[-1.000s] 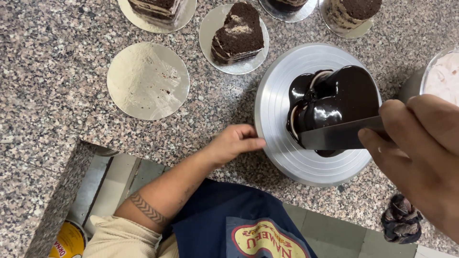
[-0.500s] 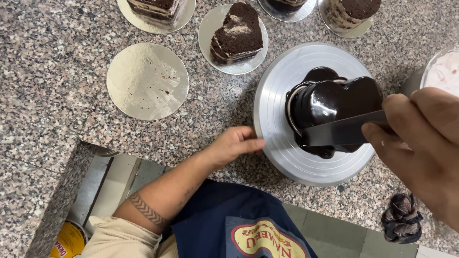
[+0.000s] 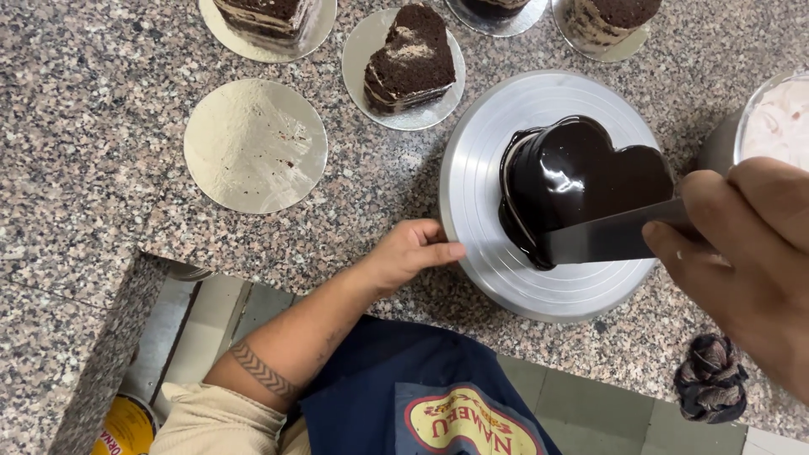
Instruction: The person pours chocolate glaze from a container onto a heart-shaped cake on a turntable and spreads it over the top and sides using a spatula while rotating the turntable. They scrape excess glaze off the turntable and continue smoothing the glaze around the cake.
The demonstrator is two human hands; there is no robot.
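Head cam: right hand (image 3: 742, 261) pinches a metal spatula (image 3: 602, 238), fingers pressed together on its handle end, blade flat vs the near side of the glossy heart-shaped choc cake (image 3: 577, 173). Cake sits center-right on the silver turntable (image 3: 480, 202). Left hand (image 3: 413, 250) w/ fingers together, tips touching turntable rim. Glass bowl (image 3: 771, 118) at right edge holds pinkish cream. Unglazed heart cake (image 3: 411, 57) on a round board; bare gold board (image 3: 255, 145) lies to the left.
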